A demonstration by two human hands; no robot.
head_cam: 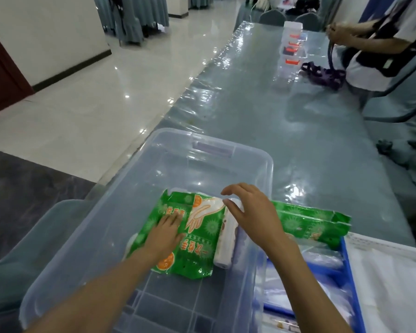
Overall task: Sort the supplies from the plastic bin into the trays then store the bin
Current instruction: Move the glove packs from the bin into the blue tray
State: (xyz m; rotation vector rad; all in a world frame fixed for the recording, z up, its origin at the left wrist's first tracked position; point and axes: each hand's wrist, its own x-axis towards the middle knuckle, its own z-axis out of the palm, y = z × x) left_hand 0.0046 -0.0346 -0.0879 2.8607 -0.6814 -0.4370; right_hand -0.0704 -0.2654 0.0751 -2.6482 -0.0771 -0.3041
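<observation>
A clear plastic bin (154,145) stands on the table in front of me. Inside it lies a green packet of disposable gloves (197,236), and a white roll (226,243) lies beside the packet on its right. My left hand (165,233) lies flat on the green packet with its fingers straight. Above the top of the white roll, my right hand (252,212) hovers with its fingers spread and slightly bent, holding nothing. A second green packet (310,224) lies just right of the bin, over the far end of the blue tray (348,272).
A white tray (389,251) sits right of the blue one, which holds clear plastic bags. Further along the plastic-covered table (274,111) are stacked clear boxes (292,44) and a purple strap (322,73). A person stands at the far right. A chair (41,224) is at my left.
</observation>
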